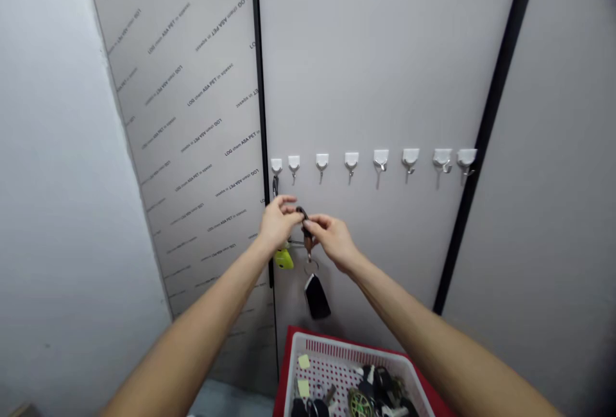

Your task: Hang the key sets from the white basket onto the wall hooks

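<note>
Between my two hands, in front of the wall panel, hangs a keychain with a dark loop and brown strap. My right hand pinches the dark loop from the right. My left hand has thumb and fingers at the same loop from the left, closed on its upper part. Below, a black car key fob dangles from a metal ring. Just behind my left hand a black strap hangs from the leftmost hook, and a yellow-green tag or fob shows under that hand.
Several white hooks run in a row across the grey panel. Below stands a white perforated basket on something red, holding keys and yellow paper notes. A printed panel is at left.
</note>
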The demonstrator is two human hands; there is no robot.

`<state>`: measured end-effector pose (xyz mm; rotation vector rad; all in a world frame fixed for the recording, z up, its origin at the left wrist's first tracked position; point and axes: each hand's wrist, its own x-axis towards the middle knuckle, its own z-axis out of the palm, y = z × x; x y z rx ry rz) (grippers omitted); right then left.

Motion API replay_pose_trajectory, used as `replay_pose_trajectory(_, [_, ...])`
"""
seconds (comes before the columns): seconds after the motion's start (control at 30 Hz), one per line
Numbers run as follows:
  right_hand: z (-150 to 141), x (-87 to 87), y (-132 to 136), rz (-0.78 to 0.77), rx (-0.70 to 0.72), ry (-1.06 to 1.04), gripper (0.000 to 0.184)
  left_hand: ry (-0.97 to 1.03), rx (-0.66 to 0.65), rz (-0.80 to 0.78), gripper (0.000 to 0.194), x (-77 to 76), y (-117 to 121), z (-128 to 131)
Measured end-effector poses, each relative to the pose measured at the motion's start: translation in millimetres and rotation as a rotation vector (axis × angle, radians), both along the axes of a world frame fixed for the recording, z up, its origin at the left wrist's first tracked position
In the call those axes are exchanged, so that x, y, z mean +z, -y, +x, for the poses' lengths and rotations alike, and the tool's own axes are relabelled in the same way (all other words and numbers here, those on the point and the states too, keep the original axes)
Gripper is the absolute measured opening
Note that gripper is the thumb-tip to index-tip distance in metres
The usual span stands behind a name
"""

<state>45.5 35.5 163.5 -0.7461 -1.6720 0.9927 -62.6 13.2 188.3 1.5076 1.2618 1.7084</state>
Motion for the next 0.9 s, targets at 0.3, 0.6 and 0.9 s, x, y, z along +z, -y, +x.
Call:
replay_pose_trajectory(0.3, [-45.6, 50.2, -52.9, 0.134, -0.282, -0.02, 0.025, -0.26, 0.469, 0.194, 0.02, 49.8, -47.0, -15.9])
replay_pose_trajectory(0.6, [-48.1, 39.7, -79.1, 0.12, -0.352, 0.138, 0.028, -0.55, 0.616, 0.124, 0.019, 44.5, -58.7, -14.8])
replay_pose_trajectory(0.9, [-4.9, 1.7, -48.4, 0.177, -0.341, 0.136, 0.028, -0.463, 0.348, 0.116, 0.022, -23.8, -25.8, -7.0])
